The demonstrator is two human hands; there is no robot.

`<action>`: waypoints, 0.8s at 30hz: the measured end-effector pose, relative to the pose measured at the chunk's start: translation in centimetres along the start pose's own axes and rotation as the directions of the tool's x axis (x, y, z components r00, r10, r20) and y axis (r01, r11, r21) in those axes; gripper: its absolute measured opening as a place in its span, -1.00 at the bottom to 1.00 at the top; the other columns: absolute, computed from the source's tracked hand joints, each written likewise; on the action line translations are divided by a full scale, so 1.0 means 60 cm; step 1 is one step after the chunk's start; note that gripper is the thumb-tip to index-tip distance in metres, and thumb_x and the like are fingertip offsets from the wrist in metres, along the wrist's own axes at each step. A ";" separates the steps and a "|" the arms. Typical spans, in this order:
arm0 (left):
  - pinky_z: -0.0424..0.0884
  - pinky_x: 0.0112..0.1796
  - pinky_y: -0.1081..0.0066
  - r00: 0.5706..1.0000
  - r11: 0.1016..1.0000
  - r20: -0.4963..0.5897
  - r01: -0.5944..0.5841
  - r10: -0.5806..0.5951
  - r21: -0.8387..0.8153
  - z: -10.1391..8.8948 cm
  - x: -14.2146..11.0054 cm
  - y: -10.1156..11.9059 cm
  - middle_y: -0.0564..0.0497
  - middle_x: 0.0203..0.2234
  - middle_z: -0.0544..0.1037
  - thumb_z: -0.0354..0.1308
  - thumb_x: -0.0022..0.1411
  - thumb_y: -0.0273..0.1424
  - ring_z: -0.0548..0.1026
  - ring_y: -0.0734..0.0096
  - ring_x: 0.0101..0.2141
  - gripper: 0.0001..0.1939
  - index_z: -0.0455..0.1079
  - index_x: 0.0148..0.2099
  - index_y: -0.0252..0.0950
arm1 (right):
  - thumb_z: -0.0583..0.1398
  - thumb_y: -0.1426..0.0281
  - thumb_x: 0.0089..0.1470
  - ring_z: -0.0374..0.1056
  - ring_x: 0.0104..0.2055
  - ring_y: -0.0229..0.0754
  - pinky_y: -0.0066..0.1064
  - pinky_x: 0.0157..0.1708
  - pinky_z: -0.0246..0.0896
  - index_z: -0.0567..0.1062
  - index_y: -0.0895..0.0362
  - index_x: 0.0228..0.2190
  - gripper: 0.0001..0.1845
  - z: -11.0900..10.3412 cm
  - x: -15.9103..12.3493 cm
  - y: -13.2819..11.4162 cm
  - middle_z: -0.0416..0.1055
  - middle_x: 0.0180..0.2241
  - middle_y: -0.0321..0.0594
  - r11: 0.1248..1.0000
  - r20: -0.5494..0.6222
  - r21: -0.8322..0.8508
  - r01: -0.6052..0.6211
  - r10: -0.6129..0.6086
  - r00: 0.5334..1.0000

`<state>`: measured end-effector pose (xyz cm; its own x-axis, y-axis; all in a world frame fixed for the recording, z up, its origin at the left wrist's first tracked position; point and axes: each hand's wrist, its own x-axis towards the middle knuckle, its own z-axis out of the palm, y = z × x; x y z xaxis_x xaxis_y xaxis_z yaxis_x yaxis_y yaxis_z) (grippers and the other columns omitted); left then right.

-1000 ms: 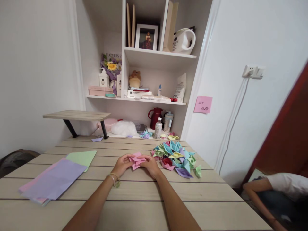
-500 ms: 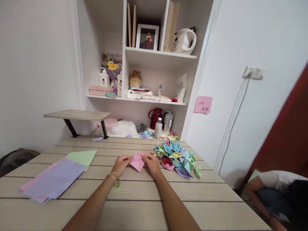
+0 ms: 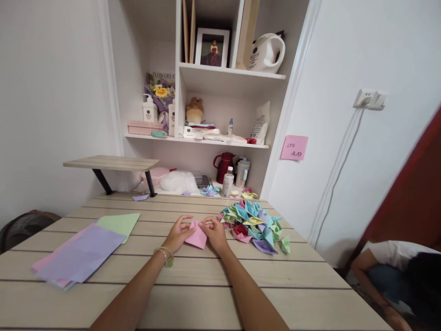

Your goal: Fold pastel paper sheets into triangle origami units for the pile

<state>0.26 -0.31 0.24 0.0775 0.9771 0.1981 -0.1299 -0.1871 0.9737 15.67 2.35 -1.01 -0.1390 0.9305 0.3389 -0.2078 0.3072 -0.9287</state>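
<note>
We note the left hand (image 3: 177, 235) and right hand (image 3: 216, 234) each pinching the folded pink origami paper (image 3: 196, 238) at the frame's lower centre.

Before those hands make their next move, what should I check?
1. Left hand touching the small folded pink paper: ok, at its left side.
2. Right hand on the paper: ok, at its upper right.
3. Heap of multicoloured folded paper shapes clear of the right hand: cannot tell; very close beside it.
4. Flat purple paper sheet away from both hands: ok, lies to their left.
5. Paper folded evenly: cannot tell, detail too small.
</note>
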 end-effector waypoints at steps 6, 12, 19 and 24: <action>0.28 -0.55 0.52 0.997 1.000 -0.072 -0.014 0.015 0.008 -0.002 0.005 -0.001 0.05 -0.55 0.49 0.27 -0.15 -0.35 0.45 0.46 -0.57 -0.52 0.24 -0.13 -0.31 | 0.25 0.25 -0.20 0.05 -0.71 -0.43 -0.60 -0.71 -0.11 0.42 0.20 -0.42 -0.70 0.006 -0.002 -0.001 0.21 -0.73 -0.46 1.000 0.100 -0.016 -0.005 0.006 0.995; 0.35 -0.45 0.49 0.978 0.992 -0.202 0.018 -0.042 -0.121 -0.012 0.013 0.004 -0.04 -0.44 0.55 0.30 -0.20 -0.35 0.49 0.40 -0.47 -0.53 0.36 -0.16 -0.36 | 0.33 0.34 -0.31 0.25 -0.62 -0.33 -0.54 -0.61 0.13 0.29 0.15 -0.10 -0.34 0.011 -0.006 -0.002 0.39 -0.58 -0.37 0.996 0.158 0.023 -0.091 0.086 0.984; 0.41 -0.31 0.37 0.963 0.960 -0.238 0.060 -0.128 -0.274 -0.014 0.018 0.002 -0.05 -0.45 0.56 0.32 -0.21 -0.39 0.51 0.39 -0.44 -0.66 0.34 -0.33 -0.36 | 0.35 0.33 -0.38 0.28 -0.59 -0.30 -0.55 -0.65 0.10 0.36 0.18 -0.23 -0.43 0.017 0.000 -0.006 0.44 -0.51 -0.27 0.973 0.124 0.135 -0.186 0.169 0.978; 0.38 -0.21 0.33 0.973 0.959 -0.189 0.075 -0.130 -0.272 -0.014 0.014 0.007 -0.09 -0.39 0.56 0.30 -0.15 -0.39 0.52 0.35 -0.37 -0.63 0.34 -0.24 -0.34 | 0.35 0.35 -0.39 0.15 -0.65 -0.39 -0.58 -0.67 0.02 0.39 0.19 -0.27 -0.47 0.013 0.009 -0.003 0.39 -0.58 -0.35 0.964 0.027 0.215 -0.158 0.156 0.987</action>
<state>-0.59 0.53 0.72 -0.0948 0.9945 0.0451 -0.3879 -0.0786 0.9183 14.87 2.63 -0.54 -0.1955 0.9613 0.1940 -0.3865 0.1063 -0.9162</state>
